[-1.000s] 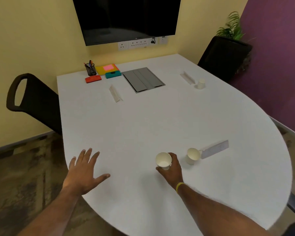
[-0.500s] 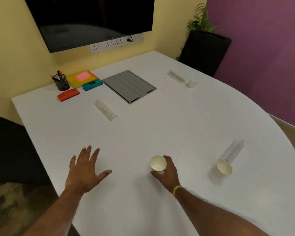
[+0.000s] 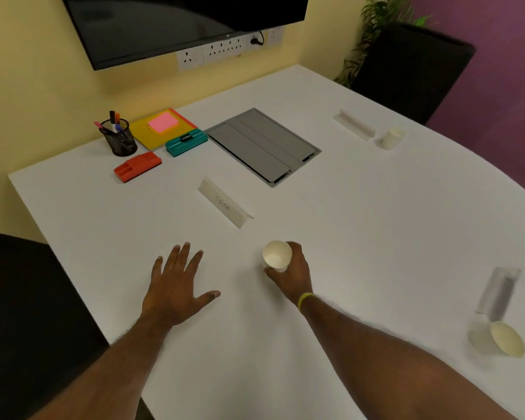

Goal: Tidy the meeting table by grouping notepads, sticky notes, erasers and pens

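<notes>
At the far left of the white table [image 3: 361,225] stands a black mesh pen holder [image 3: 119,140] with several pens. Beside it lies a yellow notepad [image 3: 152,135] with pink sticky notes [image 3: 163,122] on top. A teal eraser [image 3: 186,142] and a red eraser [image 3: 137,166] lie in front of them. My left hand [image 3: 176,286] rests flat on the table with fingers spread. My right hand [image 3: 291,274] grips a white paper cup [image 3: 276,255] near the table's middle front.
A folded name card [image 3: 225,205] marked "SIGMA" lies ahead of my hands. A grey cable hatch [image 3: 264,144] is set in the table. Two more paper cups [image 3: 392,138] [image 3: 506,338] and name cards [image 3: 354,124] [image 3: 497,292] sit on the right. Black chairs stand left and far right.
The view has swung left and closer to the stationery group. My right hand still holds the cup and my left hand stays flat on the table.
</notes>
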{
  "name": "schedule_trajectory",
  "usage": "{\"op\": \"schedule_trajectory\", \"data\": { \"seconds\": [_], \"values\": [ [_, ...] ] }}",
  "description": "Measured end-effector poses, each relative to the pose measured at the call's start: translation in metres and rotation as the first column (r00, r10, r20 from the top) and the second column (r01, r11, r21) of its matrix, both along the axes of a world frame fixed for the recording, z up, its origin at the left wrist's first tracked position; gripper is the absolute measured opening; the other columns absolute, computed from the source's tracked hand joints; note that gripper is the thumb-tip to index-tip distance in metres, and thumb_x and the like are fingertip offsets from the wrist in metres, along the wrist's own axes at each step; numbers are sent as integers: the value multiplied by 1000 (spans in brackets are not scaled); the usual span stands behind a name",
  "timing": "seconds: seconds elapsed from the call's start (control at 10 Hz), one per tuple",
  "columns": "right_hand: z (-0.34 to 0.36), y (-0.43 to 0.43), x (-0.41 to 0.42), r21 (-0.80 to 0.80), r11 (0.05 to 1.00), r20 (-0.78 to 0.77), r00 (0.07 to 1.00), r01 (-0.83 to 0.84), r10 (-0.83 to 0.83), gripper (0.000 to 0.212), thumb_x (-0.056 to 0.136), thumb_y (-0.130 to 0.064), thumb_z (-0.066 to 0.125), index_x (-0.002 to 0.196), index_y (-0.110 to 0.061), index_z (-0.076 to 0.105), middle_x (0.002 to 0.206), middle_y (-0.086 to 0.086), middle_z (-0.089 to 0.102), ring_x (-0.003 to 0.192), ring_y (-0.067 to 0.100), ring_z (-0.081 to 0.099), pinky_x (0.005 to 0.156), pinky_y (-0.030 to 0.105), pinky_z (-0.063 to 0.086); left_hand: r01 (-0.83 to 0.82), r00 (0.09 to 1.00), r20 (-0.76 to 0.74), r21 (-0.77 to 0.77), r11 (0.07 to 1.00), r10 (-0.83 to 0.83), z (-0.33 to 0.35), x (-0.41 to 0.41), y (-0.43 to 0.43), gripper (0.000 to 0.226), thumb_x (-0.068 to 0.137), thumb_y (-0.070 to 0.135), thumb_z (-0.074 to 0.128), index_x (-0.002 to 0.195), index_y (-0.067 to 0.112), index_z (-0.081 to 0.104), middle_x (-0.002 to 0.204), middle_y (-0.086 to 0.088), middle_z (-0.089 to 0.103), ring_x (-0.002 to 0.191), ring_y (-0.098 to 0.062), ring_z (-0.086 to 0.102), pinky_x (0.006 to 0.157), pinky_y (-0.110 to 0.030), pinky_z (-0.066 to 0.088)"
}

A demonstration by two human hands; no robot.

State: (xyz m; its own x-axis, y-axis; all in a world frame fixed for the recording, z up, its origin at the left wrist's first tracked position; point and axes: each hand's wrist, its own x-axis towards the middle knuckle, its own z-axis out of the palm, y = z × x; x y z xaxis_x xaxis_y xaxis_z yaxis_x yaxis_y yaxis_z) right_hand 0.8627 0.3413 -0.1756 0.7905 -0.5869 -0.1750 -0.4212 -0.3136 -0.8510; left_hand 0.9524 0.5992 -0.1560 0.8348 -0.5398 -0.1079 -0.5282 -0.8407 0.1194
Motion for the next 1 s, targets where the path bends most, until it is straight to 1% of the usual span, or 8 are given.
{"op": "schedule_trajectory", "data": {
  "seconds": [0.3,0.4,0.5,0.6,0.7,0.8,0.9,1.0],
  "values": [
    [-23,-11,87,-14,1000,-27,1000,-3,3,67,64,-31,82,118,-31,42,110,-9,60,100,19,60,86,38,52,10,1000,-12,-21,1000,-11,-31,21,2,103,74,89,23,154,24,18,163,-7,8,151,-23,7,119,-51,9],
    [-28,-16,99,-23,1000,-30,1000,-2,2,66,65,-31,81,118,-30,42,109,-8,60,100,20,60,86,39,52,16,999,-28,-12,1000,-16,-39,24,1,103,75,88,24,155,25,14,164,-6,4,151,-22,4,120,-51,7],
    [-32,-19,110,-33,999,-39,999,-8,7,67,65,-31,82,119,-29,41,109,-8,59,100,20,59,87,40,52,7,1000,-14,-16,1000,-8,-43,26,0,102,75,88,24,154,24,18,163,-7,9,151,-23,8,119,-52,11],
    [-36,-21,113,-31,999,-45,999,-17,16,72,64,-32,84,121,-28,40,112,-8,58,103,20,58,89,40,51,4,1000,-14,2,1000,-4,-43,28,-1,103,75,89,22,154,25,17,163,-7,9,151,-23,7,119,-51,10],
    [-42,-24,105,-32,999,-68,997,-24,21,90,58,-37,88,131,-26,37,127,-6,53,116,19,54,97,41,48,12,1000,-15,21,1000,-11,-42,28,-2,103,74,89,21,155,25,12,164,-7,5,151,-23,4,119,-50,8],
    [-43,-26,89,-73,997,-112,993,-34,25,97,60,-37,89,140,-24,34,139,-4,47,127,18,48,105,40,44,15,1000,-9,22,1000,-15,-37,26,-3,105,74,90,18,155,24,16,163,-8,9,151,-24,8,119,-52,10],
    [-24,-30,50,-137,987,-177,983,-78,53,99,69,-41,84,147,-23,27,151,-6,36,138,15,37,112,35,36,18,999,-27,25,1000,-17,-28,17,-10,108,71,92,11,154,23,21,162,-9,14,151,-26,13,118,-53,13],
    [-14,-28,15,-204,969,-198,975,-139,98,99,72,-47,81,150,-23,25,154,-5,31,140,14,31,115,31,30,19,998,-64,11,1000,-18,-23,7,-10,109,71,92,11,154,23,21,163,-8,13,151,-25,10,118,-52,11]
  ]
}}
